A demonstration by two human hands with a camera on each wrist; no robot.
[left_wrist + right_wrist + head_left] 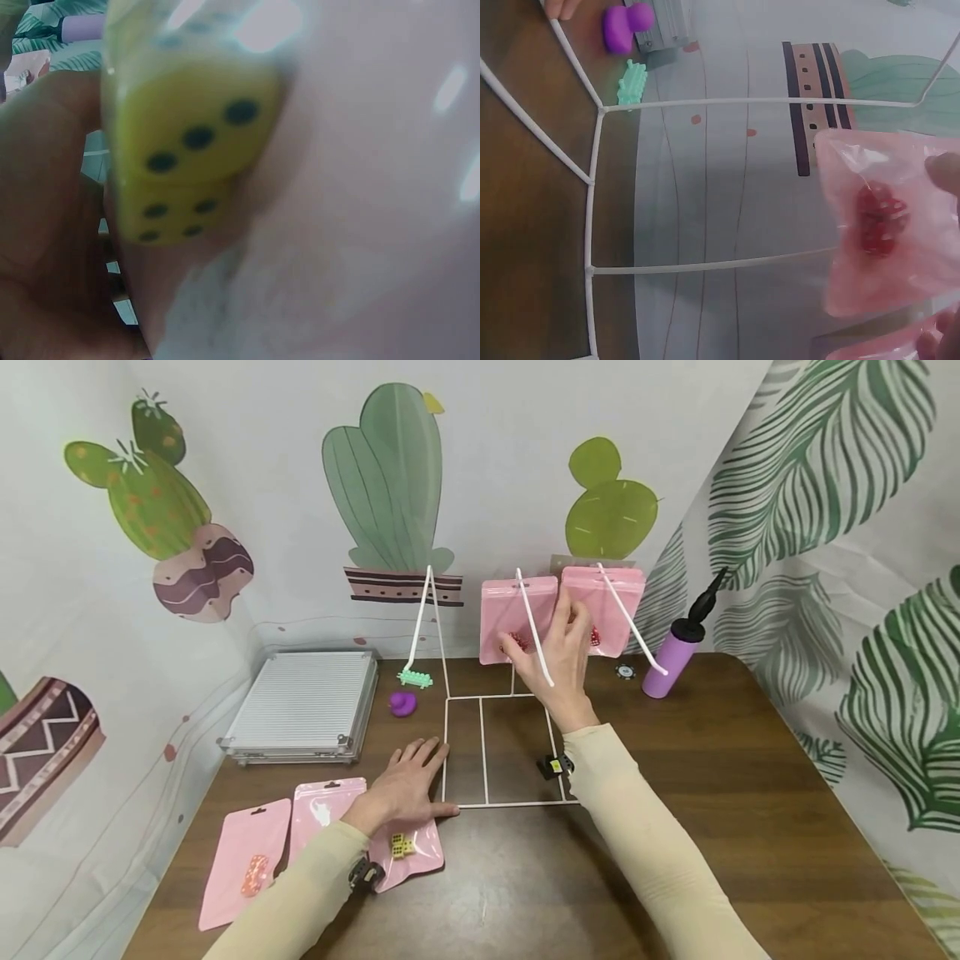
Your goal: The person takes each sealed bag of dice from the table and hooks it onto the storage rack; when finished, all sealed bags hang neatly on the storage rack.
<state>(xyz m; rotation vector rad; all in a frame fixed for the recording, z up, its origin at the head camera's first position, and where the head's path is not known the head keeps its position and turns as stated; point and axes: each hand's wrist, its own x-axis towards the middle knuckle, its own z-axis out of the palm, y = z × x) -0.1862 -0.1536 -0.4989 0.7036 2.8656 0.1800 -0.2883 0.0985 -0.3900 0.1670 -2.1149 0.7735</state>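
Observation:
A pink zip pouch (501, 606) with red dice (883, 219) hangs on the middle arm of a white wire rack (486, 752). My right hand (561, 664) holds this pouch, thumb over its front and fingers at its right edge. Close beside those fingers, a second pink pouch (618, 597) hangs on the right arm, also with something red inside. My left hand (405, 783) lies with fingers spread, fingertips right at the rack's base. Partly under it is a pink pouch (423, 856) with yellow dice (191, 135); the wrist covers part of this pouch.
Two more pink pouches (247, 835) lie at the left. Behind them stands a silver case (303, 702). A purple duck (402, 703) and a mint-green toy (415, 678) sit left of the rack. At the right are a purple hand pump (671, 660) and a poker chip (625, 671).

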